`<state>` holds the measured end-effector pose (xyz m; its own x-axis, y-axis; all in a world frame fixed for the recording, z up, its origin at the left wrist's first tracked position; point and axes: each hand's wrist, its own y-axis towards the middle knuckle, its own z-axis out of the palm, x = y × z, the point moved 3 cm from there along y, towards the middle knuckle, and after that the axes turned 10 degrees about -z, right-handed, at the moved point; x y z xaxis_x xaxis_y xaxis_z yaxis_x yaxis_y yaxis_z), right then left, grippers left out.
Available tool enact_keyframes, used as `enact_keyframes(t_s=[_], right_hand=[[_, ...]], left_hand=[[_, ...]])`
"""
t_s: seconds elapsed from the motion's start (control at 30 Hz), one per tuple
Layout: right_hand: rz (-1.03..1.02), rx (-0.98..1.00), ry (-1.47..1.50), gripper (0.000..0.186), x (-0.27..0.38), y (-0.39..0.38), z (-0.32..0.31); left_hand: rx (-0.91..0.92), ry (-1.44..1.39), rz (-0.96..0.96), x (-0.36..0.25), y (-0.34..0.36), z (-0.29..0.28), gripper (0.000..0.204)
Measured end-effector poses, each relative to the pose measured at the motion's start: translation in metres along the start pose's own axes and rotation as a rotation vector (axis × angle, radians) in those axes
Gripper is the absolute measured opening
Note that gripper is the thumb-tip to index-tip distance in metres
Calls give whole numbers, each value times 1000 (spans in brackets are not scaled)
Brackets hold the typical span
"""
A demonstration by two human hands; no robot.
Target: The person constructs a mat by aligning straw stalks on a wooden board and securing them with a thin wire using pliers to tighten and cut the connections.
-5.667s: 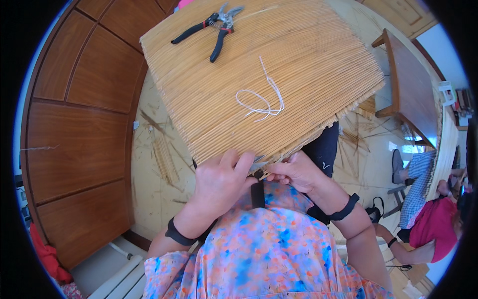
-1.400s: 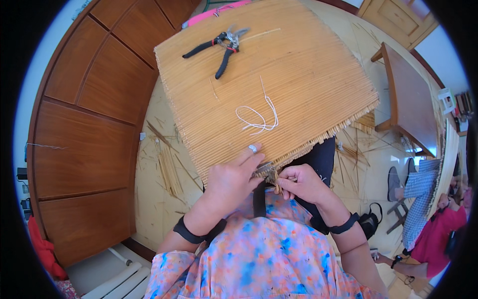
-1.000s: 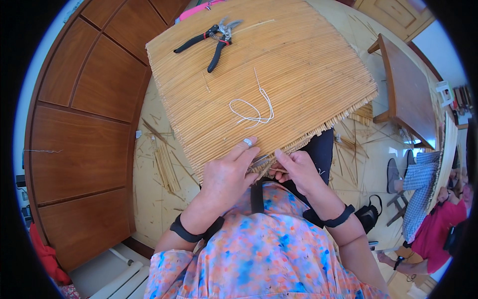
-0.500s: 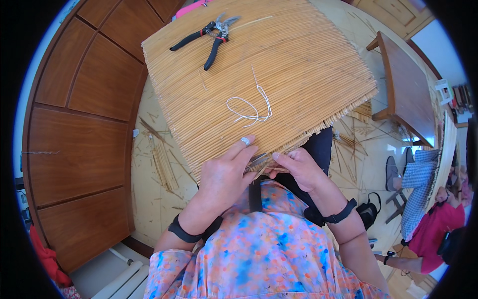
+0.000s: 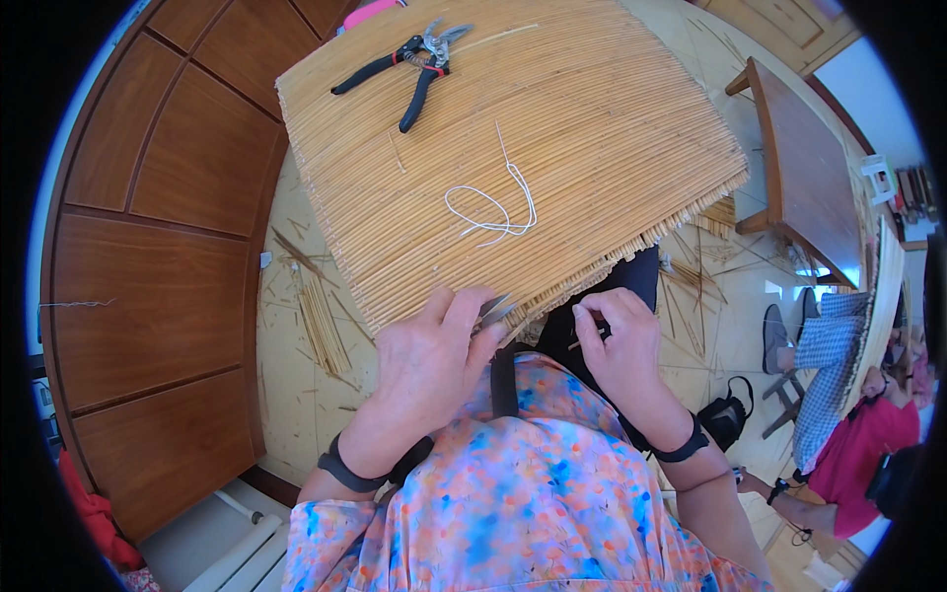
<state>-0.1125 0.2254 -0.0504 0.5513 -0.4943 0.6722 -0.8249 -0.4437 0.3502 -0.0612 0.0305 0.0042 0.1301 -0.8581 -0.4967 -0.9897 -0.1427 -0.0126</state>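
Mat (image 5: pixel 582 148) spreads toward twelve o'clock, its near edge apparently steadied by my left hand (image 5: pixel 424 353) at eight, gripping a metal blade (image 5: pixel 494 310), while my right hand (image 5: pixel 627 340) pinches narrow at four, on what I cannot tell.

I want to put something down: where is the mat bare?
Free: the mat between the white thread and the right corner. Crowded: the far left, with the pruners, and the near corner, under the left hand.
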Motion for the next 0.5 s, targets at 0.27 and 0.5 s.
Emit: enact_keyframes(t_s=[0.27,0.5], right_hand=[[791,160,874,18,-17,-8,31],[872,-44,1224,21,-18,-9,43]], left_hand=[[61,44,47,-16,-3,11,21],[62,141,33,-19,-3,24,20]])
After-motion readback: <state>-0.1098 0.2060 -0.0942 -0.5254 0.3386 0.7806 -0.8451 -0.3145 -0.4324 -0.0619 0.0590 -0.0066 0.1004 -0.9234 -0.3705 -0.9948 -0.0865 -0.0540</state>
